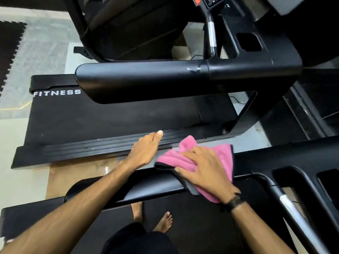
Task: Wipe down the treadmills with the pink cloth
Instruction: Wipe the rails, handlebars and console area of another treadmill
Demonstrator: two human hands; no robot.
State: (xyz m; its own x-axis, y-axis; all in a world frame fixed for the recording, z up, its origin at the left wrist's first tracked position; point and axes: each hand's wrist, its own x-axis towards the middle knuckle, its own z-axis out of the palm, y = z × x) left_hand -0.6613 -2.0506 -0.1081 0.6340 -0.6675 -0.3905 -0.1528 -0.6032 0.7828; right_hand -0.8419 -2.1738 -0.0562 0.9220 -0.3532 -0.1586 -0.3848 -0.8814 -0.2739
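The pink cloth, with a grey-black underside, lies draped over the black side handrail of the near treadmill. My right hand presses flat on the cloth with its fingers spread. My left hand reaches past the same handrail just left of the cloth, fingers together and fairly straight, holding nothing. A second treadmill stands beyond, its belt marked FITNESS and its thick black handrail lying across the view.
I stand barefoot on the near treadmill's belt. Its console frame and silver-banded grip are at right. The far treadmill's side rail runs under my left hand. Tiled floor and black foam mats lie at left.
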